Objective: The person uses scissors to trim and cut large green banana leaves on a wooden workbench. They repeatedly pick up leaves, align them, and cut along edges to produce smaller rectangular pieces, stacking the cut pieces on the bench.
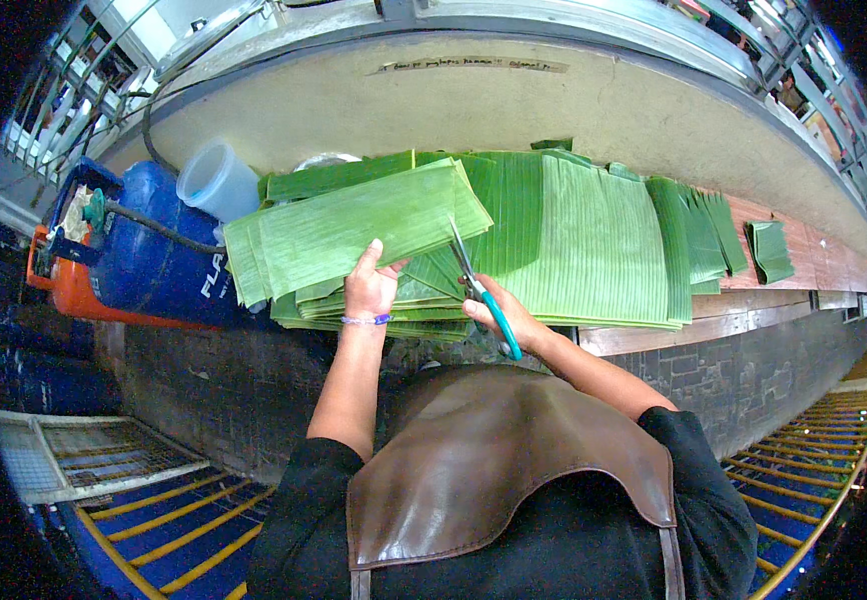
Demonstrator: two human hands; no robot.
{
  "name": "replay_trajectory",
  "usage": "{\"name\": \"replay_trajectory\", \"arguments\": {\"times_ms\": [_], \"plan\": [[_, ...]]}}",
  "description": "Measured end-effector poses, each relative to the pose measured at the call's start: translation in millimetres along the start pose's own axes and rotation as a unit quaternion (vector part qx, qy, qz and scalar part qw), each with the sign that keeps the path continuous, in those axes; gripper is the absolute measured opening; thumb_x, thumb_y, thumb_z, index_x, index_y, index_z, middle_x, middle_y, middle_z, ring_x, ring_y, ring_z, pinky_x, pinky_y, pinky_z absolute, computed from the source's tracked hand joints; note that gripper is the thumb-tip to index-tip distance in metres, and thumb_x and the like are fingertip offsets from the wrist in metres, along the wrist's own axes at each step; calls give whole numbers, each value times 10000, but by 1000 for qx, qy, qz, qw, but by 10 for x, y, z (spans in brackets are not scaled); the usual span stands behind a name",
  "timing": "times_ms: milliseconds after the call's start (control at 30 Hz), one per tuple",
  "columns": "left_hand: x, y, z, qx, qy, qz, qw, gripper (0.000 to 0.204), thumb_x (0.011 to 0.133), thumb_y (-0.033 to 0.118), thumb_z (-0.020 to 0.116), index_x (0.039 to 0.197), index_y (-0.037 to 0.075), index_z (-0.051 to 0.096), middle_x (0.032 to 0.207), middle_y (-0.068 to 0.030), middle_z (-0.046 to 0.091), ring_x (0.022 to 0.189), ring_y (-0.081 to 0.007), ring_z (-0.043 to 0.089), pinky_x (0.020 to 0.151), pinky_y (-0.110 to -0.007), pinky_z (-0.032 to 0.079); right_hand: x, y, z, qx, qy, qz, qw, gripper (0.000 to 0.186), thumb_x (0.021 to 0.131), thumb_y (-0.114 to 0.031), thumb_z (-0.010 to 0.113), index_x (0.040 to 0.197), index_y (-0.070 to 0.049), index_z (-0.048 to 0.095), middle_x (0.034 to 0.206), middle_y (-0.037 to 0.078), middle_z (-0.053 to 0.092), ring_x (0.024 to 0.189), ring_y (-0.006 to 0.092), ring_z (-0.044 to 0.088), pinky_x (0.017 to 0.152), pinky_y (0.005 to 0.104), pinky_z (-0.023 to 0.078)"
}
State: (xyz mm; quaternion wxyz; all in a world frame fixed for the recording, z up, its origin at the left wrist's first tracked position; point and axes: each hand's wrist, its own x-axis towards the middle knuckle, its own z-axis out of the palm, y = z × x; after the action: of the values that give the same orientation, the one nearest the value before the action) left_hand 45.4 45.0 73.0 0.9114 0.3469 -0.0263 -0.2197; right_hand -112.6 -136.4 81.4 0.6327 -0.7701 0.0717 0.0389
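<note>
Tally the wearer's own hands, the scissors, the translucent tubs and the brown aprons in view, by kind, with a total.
Hands: 2 (left hand, right hand)
Scissors: 1 pair
Translucent tub: 1
Brown apron: 1
Total: 5

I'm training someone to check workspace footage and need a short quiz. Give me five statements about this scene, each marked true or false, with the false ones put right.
1. The right hand holds scissors with teal handles. True.
2. The left hand grips a wooden board. False: the left hand grips a stack of cut banana leaves.
3. A bracelet circles the person's left wrist. True.
4. The translucent plastic tub stands to the right of the leaves. False: the translucent plastic tub is to their left.
5. The person wears a white apron. False: the apron is brown.
</note>
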Motion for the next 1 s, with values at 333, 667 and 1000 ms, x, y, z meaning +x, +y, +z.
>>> {"name": "replay_trajectory", "arguments": {"times_ms": [333,667,1000], "plan": [[-14,-104,-180,-6,-8,-26,1000,298,926,152,564,1195,29,533,1194,-116,596,1098,-271,585,926,-452,488,117,58,132,89,16,9,996,598,908,-459,572,1261,11,464,839,50,564,787,140,542,702,293,459],[12,-117,-191,2,22,-36,999,282,935,156,556,1184,24,537,1182,-114,592,1084,-259,583,897,-446,493,95,-70,327,102,116,53,987,402,879,-393,650,993,-19,557,655,12,528,566,91,480,486,261,396],[92,-93,-112,11,33,-17,999,266,918,121,557,1160,11,548,1177,-121,597,1080,-269,591,896,-441,514,91,-255,303,80,142,88,983,443,845,-435,683,907,-13,567,600,8,513,524,90,481,457,270,399]]}}
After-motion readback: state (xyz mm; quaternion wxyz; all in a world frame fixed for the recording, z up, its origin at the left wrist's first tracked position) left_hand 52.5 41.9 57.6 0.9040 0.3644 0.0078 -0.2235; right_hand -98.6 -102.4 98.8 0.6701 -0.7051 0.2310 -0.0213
